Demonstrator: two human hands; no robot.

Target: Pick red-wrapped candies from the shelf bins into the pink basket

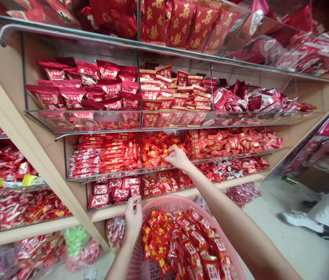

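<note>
My left hand [133, 217] grips the near-left rim of a pink plastic basket [164, 202], which holds several small red candy packets [187, 241]. My right hand [177, 157] reaches into the middle bin of a glass-fronted shelf, its fingers closed in a pinch on small red-and-gold candies [155, 149] there. The bin is full of the same kind of packets as those in the basket.
Tiers of glass shelves [164, 116] hold red sweets in divided bins, with a wooden upright [36, 155] at the left. Bagged goods lie on the floor under the lowest shelf. At the right, another person's shoe [298, 219] stands on the tiled floor.
</note>
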